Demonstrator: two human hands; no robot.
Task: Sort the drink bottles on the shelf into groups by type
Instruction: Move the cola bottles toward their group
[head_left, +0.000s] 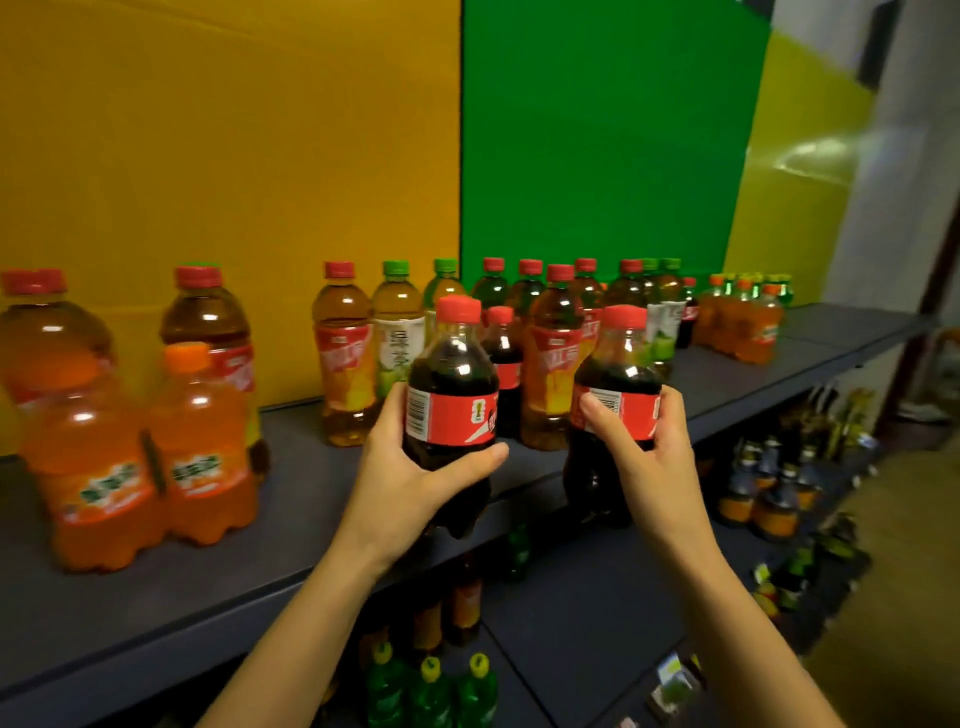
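Before the shelf (304, 467), left hand (415, 470) and right hand (652, 452) grip apparent colas (451, 376) (619, 375).

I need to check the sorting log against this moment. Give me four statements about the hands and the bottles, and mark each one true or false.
1. The left hand grips the left cola bottle, and the right hand grips the right cola bottle. True.
2. Both held bottles are uncapped. False: each has a red cap on.
3. The orange soda bottles lie on their sides. False: they stand upright on the top shelf.
4. Green bottles with yellow caps stand on the lower shelf. True.
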